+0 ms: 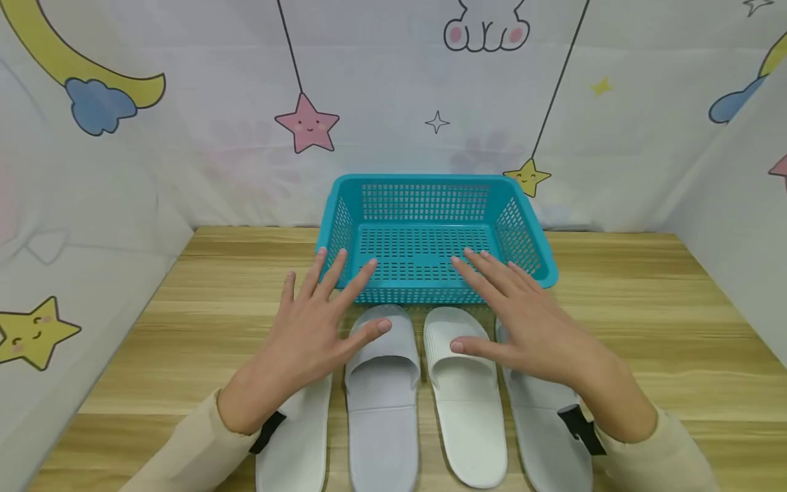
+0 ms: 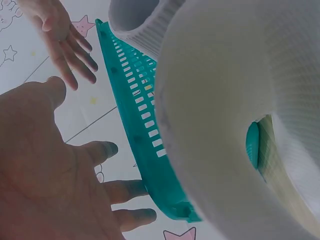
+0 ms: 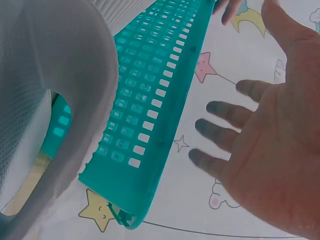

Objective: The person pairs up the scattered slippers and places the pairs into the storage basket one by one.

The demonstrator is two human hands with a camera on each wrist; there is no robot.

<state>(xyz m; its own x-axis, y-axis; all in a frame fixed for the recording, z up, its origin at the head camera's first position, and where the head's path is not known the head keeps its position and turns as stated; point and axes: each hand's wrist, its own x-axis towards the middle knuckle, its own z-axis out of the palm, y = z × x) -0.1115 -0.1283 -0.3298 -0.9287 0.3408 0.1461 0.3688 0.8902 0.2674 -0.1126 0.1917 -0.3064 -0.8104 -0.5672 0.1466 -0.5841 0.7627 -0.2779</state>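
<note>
My left hand (image 1: pixel 310 328) is spread with straight fingers above the slippers, its palm down and nothing in it. Beneath it lies a white slipper (image 1: pixel 301 437), its front part hidden by the hand. To its right are a grey slipper (image 1: pixel 384 437) and a cream slipper (image 1: pixel 470 430). My right hand (image 1: pixel 529 321) is likewise spread and holds nothing. It covers part of another grey slipper (image 1: pixel 547 424) at the right end of the row. Fingertips of both hands overlap the front of a teal plastic basket (image 1: pixel 436 179) in the head view.
The basket stands at the back of the wooden table (image 1: pixel 645 328), close to a white cloth (image 1: pixel 381 89) printed with stars and moons. Similar cloth hangs along the left and right sides. Black straps (image 1: pixel 268 432) sit at the wrists.
</note>
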